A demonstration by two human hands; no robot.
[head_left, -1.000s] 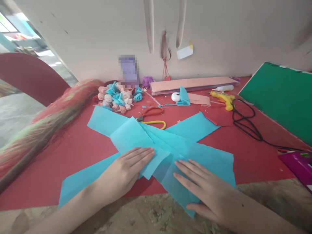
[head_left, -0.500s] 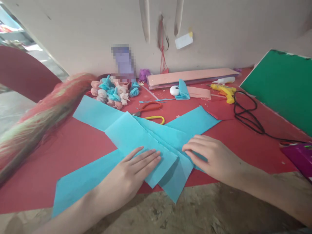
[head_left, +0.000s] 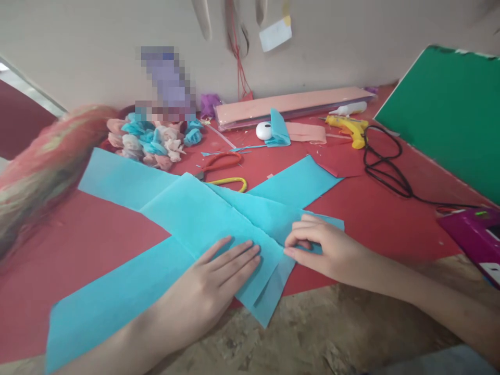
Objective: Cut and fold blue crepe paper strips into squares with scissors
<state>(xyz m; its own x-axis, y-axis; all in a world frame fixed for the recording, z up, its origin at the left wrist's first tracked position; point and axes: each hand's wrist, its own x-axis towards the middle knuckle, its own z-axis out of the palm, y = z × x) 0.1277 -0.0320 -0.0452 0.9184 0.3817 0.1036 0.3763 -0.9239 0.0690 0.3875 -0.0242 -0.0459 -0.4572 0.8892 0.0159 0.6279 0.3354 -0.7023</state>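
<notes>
Several blue crepe paper strips (head_left: 219,219) lie crossed over one another on the red tabletop. My left hand (head_left: 219,276) rests flat on the top strip with its fingers stretched out. At that strip's right edge, the thumb and fingertips of my right hand (head_left: 312,242) are pinched together on the paper. One long strip (head_left: 101,297) runs out to the lower left, partly under my left forearm, and another blue strip (head_left: 300,182) reaches the upper right. Red-and-yellow-handled scissors (head_left: 230,182) lie behind the strips, their blades partly covered.
Pink, white and blue paper flowers (head_left: 152,140) are bunched at the back left. Further right are a white rounded case (head_left: 263,130), a pink paper pack (head_left: 292,107) and a yellow glue gun (head_left: 353,130) with a black cord. A green board (head_left: 445,114) leans at the right.
The view has shifted, so most things sit further left. My right hand has come in to the top strip's edge, closing its fingers there. My left hand stays flat.
</notes>
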